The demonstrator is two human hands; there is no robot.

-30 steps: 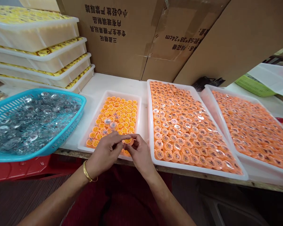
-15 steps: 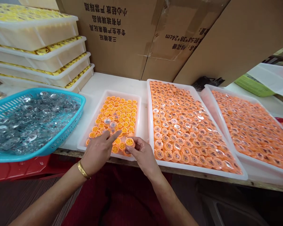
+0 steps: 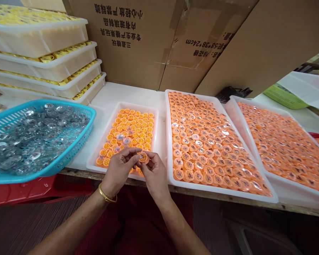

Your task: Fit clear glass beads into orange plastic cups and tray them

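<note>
My right hand holds a small orange cup between thumb and fingers, over the front of the small white tray. A clear lid with a dark print now covers the cup's top. At the cup's left edge, my left hand pinches with thumb and fingers; a gold bracelet is on that wrist. Orange cups with yellow pieces stand in rows in the small tray. A few clear lids lie on top of them. The hands hide part of the tray's near end.
On the left is a blue basket of clear lids. Behind it rise stacked white trays with yellow-wrapped items. To the right stand two larger trays of lidded orange cups. Cardboard boxes wall off the back.
My left hand has gone from pointing over the tray to gripping at the cup. The cup, open with yellow pieces showing before, now has a printed clear lid on top.
</note>
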